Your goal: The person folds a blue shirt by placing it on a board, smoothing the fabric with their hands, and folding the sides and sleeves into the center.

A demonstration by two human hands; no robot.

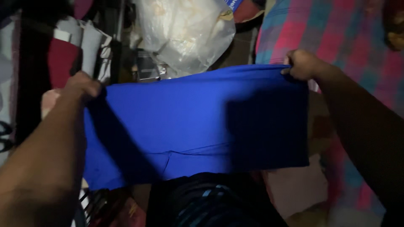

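A bright blue cloth (189,122) is stretched out flat in front of me, with a seam running near its lower edge. My left hand (82,86) grips its upper left corner. Over at the upper right corner, my right hand (303,64) pinches the fabric in a closed fist. Both arms reach forward from the bottom of the view, and the cloth hangs between them. A shadow darkens its right part.
A clear plastic bag (185,33) with pale contents lies behind the cloth. A pink and teal checked fabric (336,33) covers the right side. Dark red and white items (71,50) are piled at the left. Dark striped clothing (206,201) shows below.
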